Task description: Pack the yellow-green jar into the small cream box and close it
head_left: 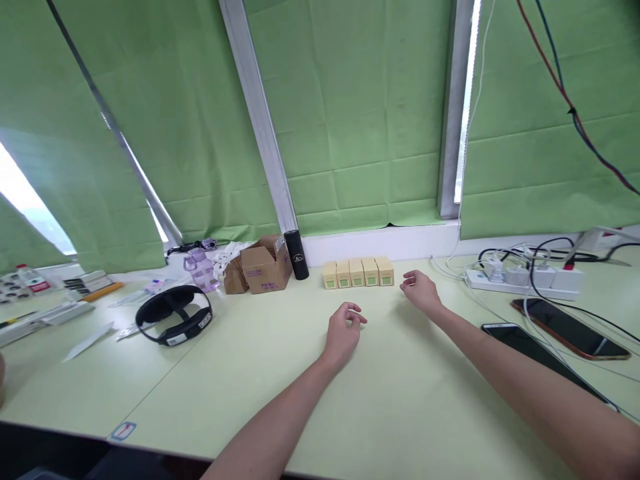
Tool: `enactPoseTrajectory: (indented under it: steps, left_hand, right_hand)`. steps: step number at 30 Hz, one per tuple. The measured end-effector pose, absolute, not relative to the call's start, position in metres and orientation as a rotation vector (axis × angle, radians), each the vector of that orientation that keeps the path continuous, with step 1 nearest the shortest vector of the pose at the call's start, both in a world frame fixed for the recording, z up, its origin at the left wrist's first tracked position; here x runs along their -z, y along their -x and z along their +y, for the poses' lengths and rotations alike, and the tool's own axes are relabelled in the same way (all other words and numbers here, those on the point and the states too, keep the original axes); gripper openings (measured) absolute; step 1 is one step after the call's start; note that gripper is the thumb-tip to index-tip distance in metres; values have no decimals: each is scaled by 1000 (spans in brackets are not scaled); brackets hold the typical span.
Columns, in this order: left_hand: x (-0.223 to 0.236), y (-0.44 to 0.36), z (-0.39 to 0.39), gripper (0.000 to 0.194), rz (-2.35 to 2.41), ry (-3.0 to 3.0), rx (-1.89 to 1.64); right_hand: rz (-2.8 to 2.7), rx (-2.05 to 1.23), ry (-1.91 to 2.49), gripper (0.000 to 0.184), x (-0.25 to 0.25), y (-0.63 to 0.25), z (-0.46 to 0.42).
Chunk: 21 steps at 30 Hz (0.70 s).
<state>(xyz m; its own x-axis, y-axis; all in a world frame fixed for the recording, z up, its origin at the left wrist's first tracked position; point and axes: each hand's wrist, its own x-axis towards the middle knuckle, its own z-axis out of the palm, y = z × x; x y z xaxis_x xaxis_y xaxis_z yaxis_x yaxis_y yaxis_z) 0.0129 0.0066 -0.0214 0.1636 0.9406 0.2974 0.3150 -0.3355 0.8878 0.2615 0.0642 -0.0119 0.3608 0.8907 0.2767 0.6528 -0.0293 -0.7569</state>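
Note:
Several small pale-yellow boxes (357, 273) stand side by side in a row at the back of the table, each with a green-edged label low on its front. My right hand (419, 291) is just right of the row, apart from the last box, its fingers loosely curved with nothing in them. In front of the row, nearer to me, hovers my left hand (345, 332). Its fingers are bent and apart, and it holds nothing. Neither hand touches a box.
Left of the boxes are a black cylinder (297, 255), an open cardboard box (266, 267), a purple bottle (201, 269) and a black headset (174, 316). On the right lie a power strip (525, 281) with cables and two phones (570, 327) (535, 353). Green blinds (355, 113) hang behind.

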Motion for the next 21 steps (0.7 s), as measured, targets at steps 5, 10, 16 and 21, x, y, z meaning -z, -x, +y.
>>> enactPoseTrajectory:
  steps: [5,10,16,21]
  left_hand:
    - [23,-13,9,16,1211,-1773,-1183]
    - [25,-12,13,16,1224,-1769,-1197]
    - [24,-12,15,16,1236,-1758,-1191]
    - [25,-13,16,16,1217,-1777,-1201]
  right_hand:
    - [-1664,-270,1805,35,0,-301,-5]
    - [-1952,299,1966,61,11,-351,-80]
    - [-1822,520,2129,75,32,-394,-137]
    - [-1797,497,2208,81,43,-394,-154]
